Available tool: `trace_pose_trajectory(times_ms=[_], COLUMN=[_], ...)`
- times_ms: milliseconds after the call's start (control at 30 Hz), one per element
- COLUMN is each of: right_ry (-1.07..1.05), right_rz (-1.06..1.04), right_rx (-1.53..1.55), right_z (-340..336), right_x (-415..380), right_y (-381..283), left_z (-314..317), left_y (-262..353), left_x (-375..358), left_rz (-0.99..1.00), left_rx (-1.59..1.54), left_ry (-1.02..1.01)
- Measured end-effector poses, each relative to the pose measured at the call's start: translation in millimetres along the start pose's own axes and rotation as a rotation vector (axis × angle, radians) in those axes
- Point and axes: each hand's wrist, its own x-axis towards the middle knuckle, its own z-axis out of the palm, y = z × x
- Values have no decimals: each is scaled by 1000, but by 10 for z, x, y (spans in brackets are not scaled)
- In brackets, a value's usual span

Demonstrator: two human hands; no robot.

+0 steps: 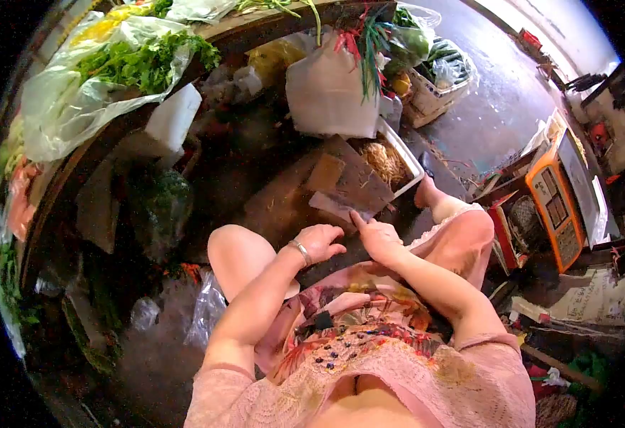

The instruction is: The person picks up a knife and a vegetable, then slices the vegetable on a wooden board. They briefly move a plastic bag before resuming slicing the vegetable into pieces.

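My right hand (381, 240) is closed around the handle of a cleaver (332, 207), with the index finger stretched along toward its broad blade. The blade lies low over the near edge of a dark wooden board (364, 177). To the left, my left hand (318, 244) hovers between my knees, a metal bracelet on its wrist. Its fingers are loosely bent, the thumb apart from them, with nothing visible between them. Just beyond the board stands a white foam box (407, 153) of thin brown, stringy roots (384, 165).
A curved counter at upper left carries leafy greens (138, 64) in clear plastic. A white bag (332, 89) hangs ahead. Farther right are a crate of vegetables (430, 96) and an orange scale (556, 207). Plastic scraps (209, 307) lie on the floor at left.
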Motion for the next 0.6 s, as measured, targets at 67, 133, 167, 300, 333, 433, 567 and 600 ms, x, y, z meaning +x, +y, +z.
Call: trace_pose_trajectory(times_ms=[67,133,167,300,333,433,567,600], right_ry=[103,-86,-358,-308,-243,-65,116,188], right_rz=[-82,22,246,606,567,412,430,418], right_rx=[318,802,1069,1404,1389,1321,1284,1192], right_z=[66,-21,-88,-168,-62,250,2,-24], right_x=[-15,67,117,516,670,1214,1889,2017], right_y=[179,251,315,364,445,634,531,525], left_z=[-56,45,76,20,23,-15,45,28], left_y=[78,13,-30,-2,-5,21,-20,-21], left_x=[-33,-42,-37,-52,-39,43,120,137], left_rz=[-64,-31,3,3,5,-67,-31,-19], left_rx=[-2,-5,-2,-19,-27,14,-3,16], left_ry=[-144,-152,-159,-73,-38,-169,-168,-166])
